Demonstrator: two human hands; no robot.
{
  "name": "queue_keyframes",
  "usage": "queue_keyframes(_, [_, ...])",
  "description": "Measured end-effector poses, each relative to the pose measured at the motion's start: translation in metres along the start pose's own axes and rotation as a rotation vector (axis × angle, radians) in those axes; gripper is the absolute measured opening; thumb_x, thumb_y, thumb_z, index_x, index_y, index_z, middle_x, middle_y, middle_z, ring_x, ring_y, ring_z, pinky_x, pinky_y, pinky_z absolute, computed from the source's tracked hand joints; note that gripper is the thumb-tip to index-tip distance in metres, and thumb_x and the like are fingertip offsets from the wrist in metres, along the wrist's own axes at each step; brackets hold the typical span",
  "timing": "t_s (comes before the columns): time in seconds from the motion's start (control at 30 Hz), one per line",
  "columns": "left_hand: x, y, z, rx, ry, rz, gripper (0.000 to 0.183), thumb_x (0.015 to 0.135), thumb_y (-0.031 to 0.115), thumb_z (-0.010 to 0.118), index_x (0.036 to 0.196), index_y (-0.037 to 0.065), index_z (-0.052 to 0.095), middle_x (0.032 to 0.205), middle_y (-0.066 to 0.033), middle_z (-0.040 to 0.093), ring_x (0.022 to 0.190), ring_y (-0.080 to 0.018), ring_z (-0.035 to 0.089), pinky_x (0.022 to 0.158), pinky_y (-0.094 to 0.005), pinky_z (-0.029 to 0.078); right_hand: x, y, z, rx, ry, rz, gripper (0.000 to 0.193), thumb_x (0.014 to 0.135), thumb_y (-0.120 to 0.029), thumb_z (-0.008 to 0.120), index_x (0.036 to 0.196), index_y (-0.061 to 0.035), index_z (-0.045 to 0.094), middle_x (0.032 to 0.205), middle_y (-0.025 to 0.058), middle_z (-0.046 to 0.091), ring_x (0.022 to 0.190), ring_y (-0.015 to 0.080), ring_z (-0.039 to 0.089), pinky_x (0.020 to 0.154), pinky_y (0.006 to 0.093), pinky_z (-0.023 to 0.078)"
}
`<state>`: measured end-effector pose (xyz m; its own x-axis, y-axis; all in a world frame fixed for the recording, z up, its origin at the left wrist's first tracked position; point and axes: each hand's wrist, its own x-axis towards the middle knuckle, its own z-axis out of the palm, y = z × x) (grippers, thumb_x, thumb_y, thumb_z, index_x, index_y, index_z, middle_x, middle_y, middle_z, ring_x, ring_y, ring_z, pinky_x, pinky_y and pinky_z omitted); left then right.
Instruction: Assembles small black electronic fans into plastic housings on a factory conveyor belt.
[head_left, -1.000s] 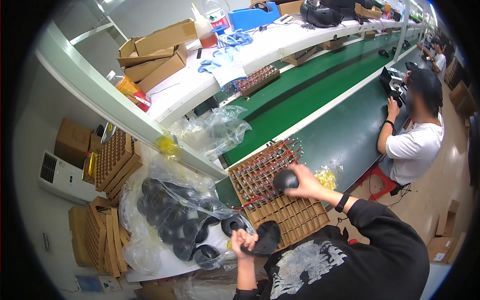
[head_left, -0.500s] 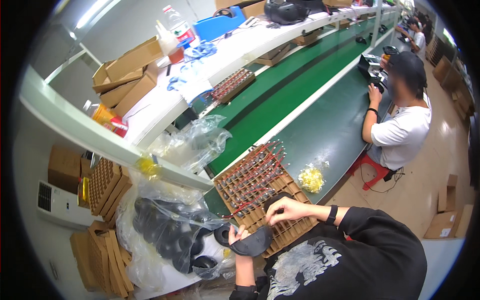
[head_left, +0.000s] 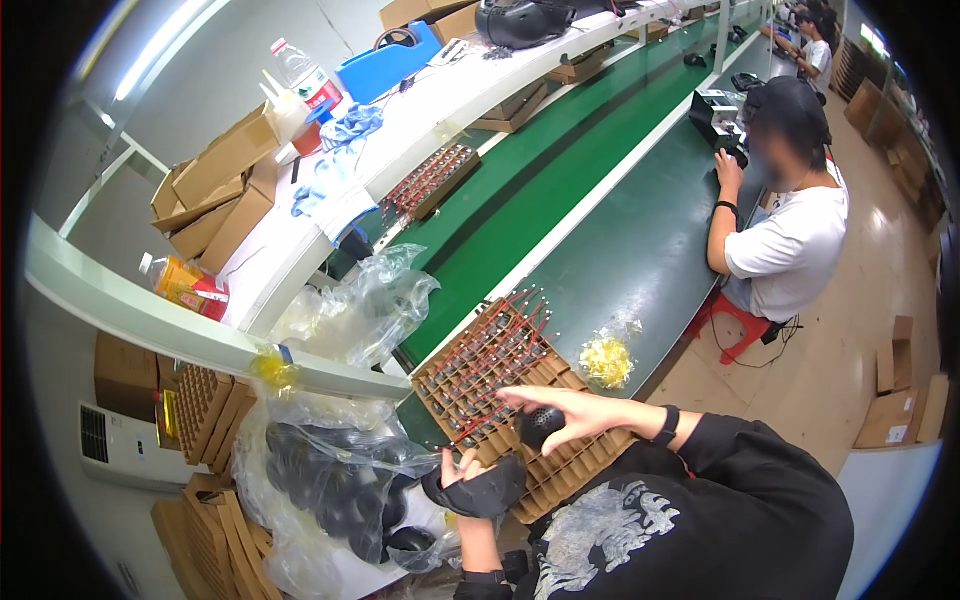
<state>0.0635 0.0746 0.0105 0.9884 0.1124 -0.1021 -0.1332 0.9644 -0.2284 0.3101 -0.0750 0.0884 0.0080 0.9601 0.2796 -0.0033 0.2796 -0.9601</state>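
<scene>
My left hand [head_left: 465, 468] grips a black cup-shaped shell [head_left: 488, 492], which covers most of the palm. My right hand [head_left: 580, 412] is over the cardboard divider tray [head_left: 575, 478], index finger stretched out and thumb apart. Between that thumb and the fingers sits a black perforated dome [head_left: 543, 426]; the other fingers are hidden under the hand. The far part of the tray holds rows of small dark parts with red wires [head_left: 485, 365]. Its near compartments show bare cardboard dividers.
Left of my hands, a clear plastic bag [head_left: 330, 470] holds several black shells. A small bag of yellow pieces [head_left: 606, 360] lies right of the tray. Behind are a green conveyor [head_left: 560, 150] and a white shelf [head_left: 400, 150]. A co-worker [head_left: 785, 220] sits at the right.
My left hand has tilted its black shell and drawn it leftward. My right hand has opened from a pinch, index finger stretched, and the perforated dome now shows. The whole view has shifted slightly.
</scene>
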Motion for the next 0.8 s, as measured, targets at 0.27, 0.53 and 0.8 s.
queue_keyframes(0.27, [0.017,0.001,-0.010,0.201,0.112,0.082,0.052,0.092,0.059,0.031,0.070,0.012,0.038,0.048,-0.0016,0.035,0.048,-0.0163,0.028,0.060,-0.0333,0.031,-0.018,0.011,0.001,-0.275,-0.021,-0.064,0.013,0.080,-0.014,0.069,0.082,-0.0023,0.067,0.076,0.0079,0.063,0.071,0.0233,0.061,0.065,0.0304,0.049])
queue_keyframes(0.53, [-0.044,0.052,0.029,0.425,0.696,0.911,0.046,0.086,0.048,0.044,0.098,0.005,0.056,0.112,-0.0205,0.058,0.109,-0.0370,0.053,0.096,-0.0540,0.039,-0.080,0.047,-0.075,-0.676,0.505,0.715,0.028,0.077,-0.035,0.070,0.078,-0.0073,0.066,0.074,0.0098,0.066,0.072,0.0241,0.065,0.064,0.0353,0.050])
queue_keyframes(0.8, [0.035,-0.013,0.008,0.751,0.410,0.451,0.038,0.094,0.038,0.041,0.066,0.013,0.043,0.044,0.0025,0.031,0.040,-0.0121,0.029,0.058,-0.0306,0.036,-0.081,0.140,-0.081,-1.030,0.499,0.826,0.035,0.066,-0.039,0.077,0.080,-0.0102,0.063,0.094,0.0104,0.064,0.093,0.0275,0.059,0.077,0.0412,0.046])
